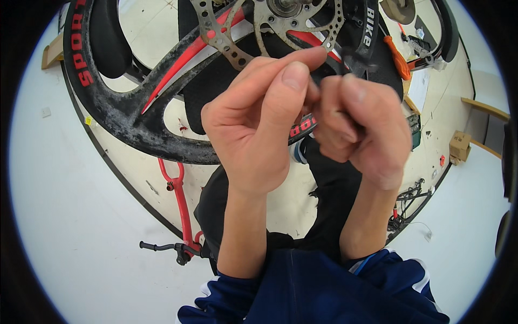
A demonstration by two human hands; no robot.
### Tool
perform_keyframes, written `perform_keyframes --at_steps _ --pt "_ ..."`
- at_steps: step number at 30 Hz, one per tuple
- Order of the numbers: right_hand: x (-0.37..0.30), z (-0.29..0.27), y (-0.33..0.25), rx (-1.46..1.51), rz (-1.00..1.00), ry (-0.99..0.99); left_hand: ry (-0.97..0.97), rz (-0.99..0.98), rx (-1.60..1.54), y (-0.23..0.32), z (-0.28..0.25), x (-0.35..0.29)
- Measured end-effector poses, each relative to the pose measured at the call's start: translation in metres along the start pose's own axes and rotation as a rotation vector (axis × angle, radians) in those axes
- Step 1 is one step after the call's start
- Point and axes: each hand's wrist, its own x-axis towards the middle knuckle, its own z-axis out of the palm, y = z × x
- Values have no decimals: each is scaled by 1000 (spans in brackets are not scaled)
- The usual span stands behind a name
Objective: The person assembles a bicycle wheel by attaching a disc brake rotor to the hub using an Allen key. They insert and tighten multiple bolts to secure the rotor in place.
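My left hand (256, 121) is raised over the lower side of a black bicycle wheel (127, 116) with red markings. Its thumb and forefinger are pinched together; anything between them is too small or hidden to make out. Close beside it, my right hand (367, 124) is curled closed, its thumb pressed on the bent forefinger. A blurred dark piece (356, 60) shows just above the right fingers, and I cannot tell what it is or whether the hand holds it. Beyond both hands, a perforated metal brake disc (218, 40) surrounds the wheel's hub (285, 6).
An orange-handled tool (397, 58) lies right of the wheel, with a dark green case (415, 131) nearer. A red frame (183, 208) with a black handlebar (156, 247) is at lower left. Farther right are a small cardboard box (460, 144) and tangled black parts (407, 202).
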Motion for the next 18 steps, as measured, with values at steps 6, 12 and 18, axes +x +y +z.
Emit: perform_keyframes --at_steps 6,12,18 --pt "2 -5 1 29 74 -44 -38 18 -46 -4 -3 1" --pt "3 -9 0 -24 123 -66 10 41 -42 -3 -2 1" --pt "5 -10 3 -68 101 -84 12 93 74 -4 -5 0"
